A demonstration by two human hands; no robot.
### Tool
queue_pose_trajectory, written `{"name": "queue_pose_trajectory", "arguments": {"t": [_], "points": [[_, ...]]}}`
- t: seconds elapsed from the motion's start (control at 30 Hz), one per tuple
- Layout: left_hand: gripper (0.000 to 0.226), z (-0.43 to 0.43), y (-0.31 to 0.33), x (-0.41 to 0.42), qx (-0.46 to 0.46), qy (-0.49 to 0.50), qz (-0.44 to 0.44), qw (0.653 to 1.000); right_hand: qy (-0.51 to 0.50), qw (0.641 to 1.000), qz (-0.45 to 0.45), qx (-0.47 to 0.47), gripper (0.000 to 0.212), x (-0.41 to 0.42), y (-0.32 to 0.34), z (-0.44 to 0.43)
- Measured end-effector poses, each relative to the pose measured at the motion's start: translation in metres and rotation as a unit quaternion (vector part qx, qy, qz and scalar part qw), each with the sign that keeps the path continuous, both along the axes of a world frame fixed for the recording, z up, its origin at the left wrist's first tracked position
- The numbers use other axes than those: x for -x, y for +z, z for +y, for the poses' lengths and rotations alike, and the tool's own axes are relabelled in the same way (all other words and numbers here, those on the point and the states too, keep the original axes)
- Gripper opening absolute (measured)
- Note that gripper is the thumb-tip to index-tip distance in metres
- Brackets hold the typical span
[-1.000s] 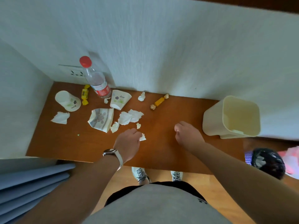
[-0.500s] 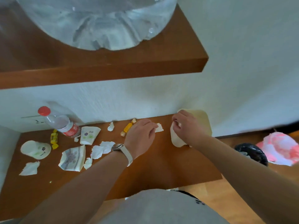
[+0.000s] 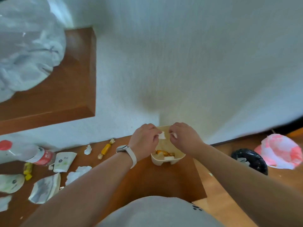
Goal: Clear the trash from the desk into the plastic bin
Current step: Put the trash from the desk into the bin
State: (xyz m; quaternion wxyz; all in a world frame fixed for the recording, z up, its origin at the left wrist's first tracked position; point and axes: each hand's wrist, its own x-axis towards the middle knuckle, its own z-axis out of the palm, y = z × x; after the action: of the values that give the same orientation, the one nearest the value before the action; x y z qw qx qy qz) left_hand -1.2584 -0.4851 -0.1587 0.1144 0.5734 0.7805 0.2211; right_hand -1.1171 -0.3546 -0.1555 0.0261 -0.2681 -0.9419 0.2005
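Observation:
The cream plastic bin point(image 3: 167, 159) stands on the brown desk point(image 3: 147, 177) by the wall, with an orange wrapper and white scraps inside. Both hands hover over its opening. My left hand point(image 3: 144, 141), a watch on its wrist, pinches a small white paper scrap point(image 3: 162, 135). My right hand point(image 3: 183, 138) pinches another small white scrap point(image 3: 174, 135). Left on the desk lie a plastic bottle point(image 3: 32, 154) with a red cap, crushed paper cups point(image 3: 63, 161), crumpled tissues point(image 3: 77, 173), an orange candy point(image 3: 105, 149) and a yellow candy point(image 3: 27, 171).
A wooden shelf point(image 3: 65, 89) with a clear plastic bag point(image 3: 27, 49) hangs above the desk's left part. On the floor to the right sit a black bag point(image 3: 250, 160) and a pink-white bag point(image 3: 282, 151). A white wall runs behind the desk.
Both hands picked scraps off the desk and carried them right and up to above the bin's opening. The view swung right and upward.

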Motion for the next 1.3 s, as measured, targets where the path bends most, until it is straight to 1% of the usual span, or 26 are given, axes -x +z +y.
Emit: {"name": "queue_pose_trajectory", "arguments": {"t": [0.2, 0.33, 0.4, 0.5, 0.6, 0.7, 0.8, 1.0, 1.13, 1.3], "points": [[0.025, 0.007, 0.000, -0.006, 0.045, 0.040, 0.009, 0.998, 0.074, 0.997, 0.000, -0.016, 0.021, -0.003, -0.006, 0.026], [0.031, -0.005, 0.004, -0.011, 0.068, 0.085, 0.031, 0.994, 0.152, 0.987, -0.041, -0.038, 0.031, 0.001, -0.004, 0.029], [0.035, -0.014, 0.010, -0.014, 0.080, 0.102, 0.055, 0.990, 0.182, 0.982, -0.030, -0.039, 0.037, 0.004, -0.002, 0.027], [0.036, -0.034, 0.017, -0.015, 0.075, 0.118, 0.098, 0.985, 0.220, 0.975, -0.007, -0.045, 0.043, 0.013, 0.003, 0.021], [0.040, -0.060, 0.019, -0.014, 0.102, 0.143, 0.140, 0.974, 0.275, 0.959, 0.010, -0.070, 0.047, 0.026, 0.011, 0.009], [0.040, -0.086, 0.021, -0.016, 0.119, 0.185, 0.157, 0.963, 0.314, 0.946, 0.020, -0.079, 0.050, 0.042, 0.016, -0.009], [0.046, -0.117, 0.021, -0.016, 0.126, 0.233, 0.147, 0.953, 0.348, 0.933, 0.022, -0.094, 0.050, 0.057, 0.017, -0.031], [0.051, -0.183, 0.003, -0.009, 0.181, 0.292, 0.126, 0.931, 0.384, 0.918, 0.024, -0.100, 0.049, 0.077, 0.008, -0.080], [0.050, -0.227, -0.011, 0.007, 0.210, 0.315, 0.104, 0.920, 0.405, 0.907, -0.003, -0.116, 0.051, 0.094, -0.004, -0.113], [0.048, -0.278, -0.027, 0.033, 0.217, 0.337, 0.083, 0.912, 0.408, 0.904, -0.037, -0.121, 0.052, 0.120, -0.017, -0.156]]}}
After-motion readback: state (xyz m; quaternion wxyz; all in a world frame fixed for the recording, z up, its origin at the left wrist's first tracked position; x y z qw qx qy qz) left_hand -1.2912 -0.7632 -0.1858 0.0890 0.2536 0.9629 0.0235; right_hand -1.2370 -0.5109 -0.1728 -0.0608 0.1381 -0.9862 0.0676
